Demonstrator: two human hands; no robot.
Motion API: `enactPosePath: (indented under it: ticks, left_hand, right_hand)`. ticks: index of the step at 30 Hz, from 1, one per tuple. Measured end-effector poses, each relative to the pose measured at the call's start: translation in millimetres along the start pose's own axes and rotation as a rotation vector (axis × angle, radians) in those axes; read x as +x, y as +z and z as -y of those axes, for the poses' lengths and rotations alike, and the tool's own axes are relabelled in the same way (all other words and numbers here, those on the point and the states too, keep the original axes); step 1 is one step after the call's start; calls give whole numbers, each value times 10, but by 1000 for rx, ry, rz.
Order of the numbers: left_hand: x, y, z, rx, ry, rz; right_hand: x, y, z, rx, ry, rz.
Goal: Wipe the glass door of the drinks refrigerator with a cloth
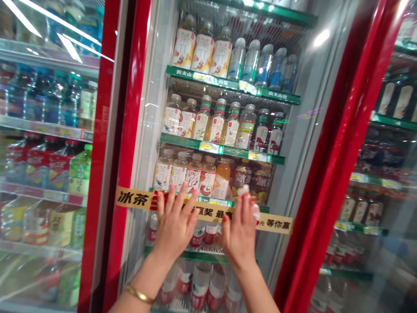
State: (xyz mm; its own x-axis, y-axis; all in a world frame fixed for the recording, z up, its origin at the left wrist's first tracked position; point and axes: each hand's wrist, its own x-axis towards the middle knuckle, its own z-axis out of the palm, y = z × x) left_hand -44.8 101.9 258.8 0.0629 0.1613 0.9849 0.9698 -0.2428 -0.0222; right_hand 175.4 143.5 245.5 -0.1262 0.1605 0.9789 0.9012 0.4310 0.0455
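My left hand is spread over the glass door of a drinks fridge, its fingers apart and stretched upward across a yellow printed strip. A gold bangle circles that wrist. Beside it, my right hand also lies against the strip, with its fingers closer together. A crumpled white piece, which looks like tissue, shows at its fingertips and along its outer side. Part of the strip's lettering is hidden behind both hands.
Behind the glass, green-edged shelves carry rows of bottled drinks. Red door frames stand on both sides. More bottles fill the fridge at left, and another stocked fridge stands at right. Ceiling lights reflect in the glass.
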Motion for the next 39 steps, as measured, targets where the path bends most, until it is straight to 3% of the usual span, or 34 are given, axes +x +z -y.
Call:
enactPosePath:
  ticks: [2, 4, 8, 10, 12, 14, 16, 17, 20, 22, 24, 27, 29, 31, 34, 35, 37, 39]
  left_hand:
    - [146, 107, -148, 31, 52, 11]
    - [196, 191, -219, 59, 67, 2]
    - [149, 241, -206, 64, 73, -21]
    - [132, 236, -190, 58, 69, -29]
    - [132, 232, -188, 48, 63, -25]
    - [140, 230, -194, 41, 59, -22]
    - [145, 232, -199, 41, 61, -28]
    - [145, 233, -200, 43, 64, -32]
    - [141, 239, -197, 47, 69, -37]
    - [141, 241, -197, 49, 66, -39]
    - [145, 237, -202, 50, 63, -42]
    - [151, 224, -208, 55, 64, -37]
    - [147, 220, -206, 66, 66, -32]
    - [139, 224, -198, 74, 67, -30]
    - [135, 243, -194, 65, 63, -35]
    - [140, 247, -199, 60, 62, -38]
    - [155, 244, -218, 56, 63, -42]
    - [165, 211, -231, 49, 66, -35]
  right_hand:
    - [-126, 19, 148, -13, -193, 76]
    - [-222, 0, 43, -47, -179, 75]
    - [-129, -75, -446, -90, 294, -74]
    - [-64, -69, -450, -74, 398, -118]
    - [-96, -31, -257, -45, 269, -49]
    - [-207, 3, -46, -31, 0, 75]
    - [-293, -8, -3, -70, -149, 118]
    - [-296, -32, -62, -110, -117, 92]
    - [-116, -125, -383, -217, 265, -73]
    - [53, -148, -476, -196, 427, -139]
    - [128, -126, -365, -123, 369, -128]
    - [11, -74, -62, -10, 11, 14]
    - [-91, -83, -27, 15, -185, 94]
    - [-87, -129, -189, -11, -121, 59]
    - [112, -185, -487, -68, 218, -120]
    - [183, -181, -507, -74, 271, -160]
    - [244, -133, -374, -64, 235, -153]
    - [170, -61, -112, -23, 43, -48]
